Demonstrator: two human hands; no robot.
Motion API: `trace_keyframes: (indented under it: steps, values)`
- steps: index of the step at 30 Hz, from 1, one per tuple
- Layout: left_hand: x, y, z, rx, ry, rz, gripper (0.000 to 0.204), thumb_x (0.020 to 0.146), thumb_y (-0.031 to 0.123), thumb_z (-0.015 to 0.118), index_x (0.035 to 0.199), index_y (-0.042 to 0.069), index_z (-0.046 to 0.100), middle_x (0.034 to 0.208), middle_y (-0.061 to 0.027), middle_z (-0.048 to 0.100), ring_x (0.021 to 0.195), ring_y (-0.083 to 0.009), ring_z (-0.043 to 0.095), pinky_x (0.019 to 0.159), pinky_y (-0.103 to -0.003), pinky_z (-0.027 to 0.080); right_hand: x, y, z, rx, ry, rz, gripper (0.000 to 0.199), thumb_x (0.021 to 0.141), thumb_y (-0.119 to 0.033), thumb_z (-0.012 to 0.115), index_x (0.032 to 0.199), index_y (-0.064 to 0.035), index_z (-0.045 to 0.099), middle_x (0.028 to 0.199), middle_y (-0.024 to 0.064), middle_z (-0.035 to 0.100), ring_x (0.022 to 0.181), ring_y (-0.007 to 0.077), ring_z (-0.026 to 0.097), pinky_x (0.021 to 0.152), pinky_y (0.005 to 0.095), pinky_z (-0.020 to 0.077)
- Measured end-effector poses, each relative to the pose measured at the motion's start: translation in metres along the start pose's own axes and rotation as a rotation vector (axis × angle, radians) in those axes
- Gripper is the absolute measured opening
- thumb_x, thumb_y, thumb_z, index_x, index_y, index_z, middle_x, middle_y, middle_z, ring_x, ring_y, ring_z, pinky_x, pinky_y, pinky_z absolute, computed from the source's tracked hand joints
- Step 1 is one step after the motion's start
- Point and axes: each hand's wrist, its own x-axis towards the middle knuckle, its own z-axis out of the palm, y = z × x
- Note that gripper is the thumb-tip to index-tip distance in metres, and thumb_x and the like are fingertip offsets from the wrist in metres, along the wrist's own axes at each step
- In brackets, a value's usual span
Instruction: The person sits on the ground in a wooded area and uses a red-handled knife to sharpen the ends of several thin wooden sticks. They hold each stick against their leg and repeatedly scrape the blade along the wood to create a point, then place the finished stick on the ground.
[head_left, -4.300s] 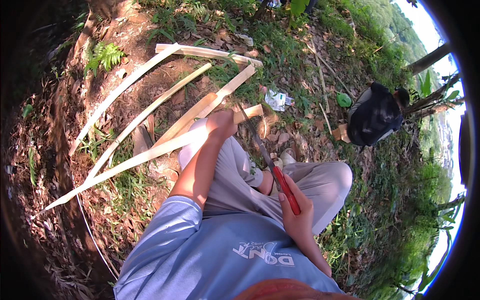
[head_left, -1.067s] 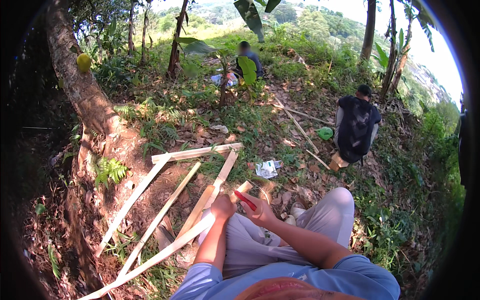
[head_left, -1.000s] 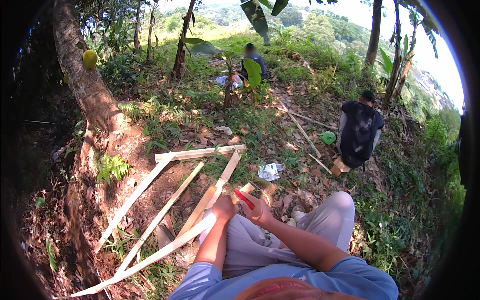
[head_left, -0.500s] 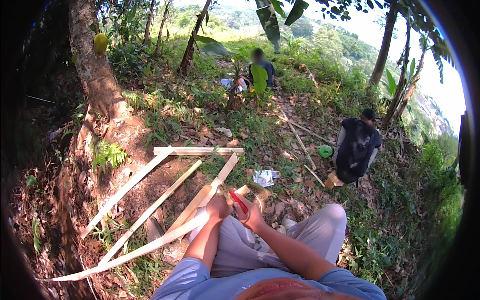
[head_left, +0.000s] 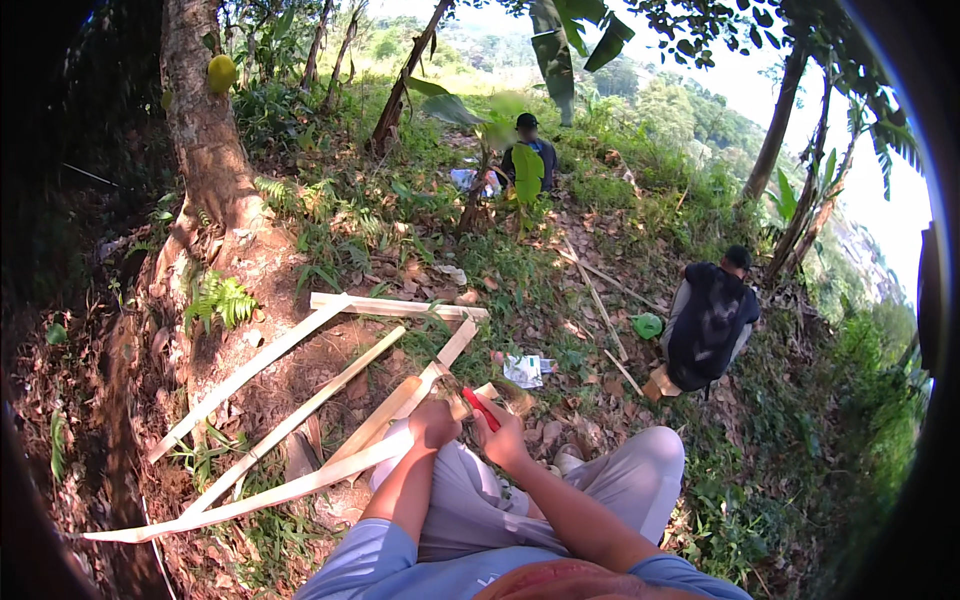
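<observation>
My left hand [head_left: 433, 424] is closed, with its fingers curled down at the near corner of several joined wooden strips. What it grips there is hidden under the fingers. A red-handled tool [head_left: 481, 410] is in my right hand [head_left: 503, 440], beside my left; its working end is too small to make out. One long pale strip [head_left: 260, 494] runs from beside my left wrist to the lower left. A wider board [head_left: 374, 418] slants up past my left hand toward a cross strip [head_left: 395, 307] at the far end. Two more strips, a middle one [head_left: 300, 428] and an outer one [head_left: 245, 378], lie to the left.
A tree trunk [head_left: 205, 120] with a yellow fruit rises at the left. One person [head_left: 708, 325] crouches at the right near a green object [head_left: 646, 325]; another [head_left: 530, 160] sits farther off. A white packet [head_left: 523, 371] and loose sticks [head_left: 602, 308] lie on the leafy slope.
The view has tilted slightly, so the scene sits a little lower. Both hands stay at the near corner, with the red-handled tool still in my right hand.
</observation>
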Motion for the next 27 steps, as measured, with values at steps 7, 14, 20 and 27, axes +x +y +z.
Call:
trace_keyframes:
  steps: [7,14,20,27]
  values:
    - [-0.002,-0.005,-0.011,0.009,0.022,-0.057,0.040,0.084,0.032,0.074,0.114,0.008,0.083,0.115,-0.0154,0.082,0.110,-0.0331,0.079,0.093,-0.043,0.062,-0.074,-0.051,-0.073,-0.104,-0.069,0.071,0.041,0.106,-0.019,0.072,0.143,-0.0019,0.069,0.097,0.0176,0.079,0.085,0.0146,0.072,0.078,0.0327,0.0572]
    - [-0.006,0.007,0.004,0.050,0.053,-0.018,0.034,0.086,0.032,0.074,0.110,0.010,0.082,0.111,-0.0175,0.082,0.107,-0.0367,0.079,0.089,-0.047,0.063,-0.113,-0.109,-0.126,-0.060,-0.065,0.223,0.043,0.107,-0.016,0.070,0.148,-0.0026,0.066,0.096,0.0161,0.080,0.083,0.0154,0.073,0.074,0.0341,0.0574]
    - [-0.009,0.012,0.002,0.200,0.070,-0.040,0.043,0.086,0.039,0.075,0.116,0.009,0.079,0.113,-0.0153,0.082,0.104,-0.0338,0.080,0.088,-0.046,0.065,-0.031,-0.047,-0.044,0.002,-0.030,0.076,0.041,0.105,-0.018,0.070,0.145,-0.0066,0.068,0.088,0.0214,0.075,0.073,0.0188,0.068,0.070,0.0359,0.0557]
    - [0.005,0.009,0.015,0.252,0.097,-0.024,0.051,0.106,0.048,0.049,0.118,0.008,0.076,0.110,-0.0184,0.082,0.104,-0.0371,0.080,0.088,-0.049,0.063,0.042,0.000,0.019,-0.007,-0.063,-0.024,0.047,0.106,-0.027,0.065,0.152,-0.0156,0.062,0.094,0.0235,0.076,0.080,0.0396,0.075,0.073,0.0459,0.0576]
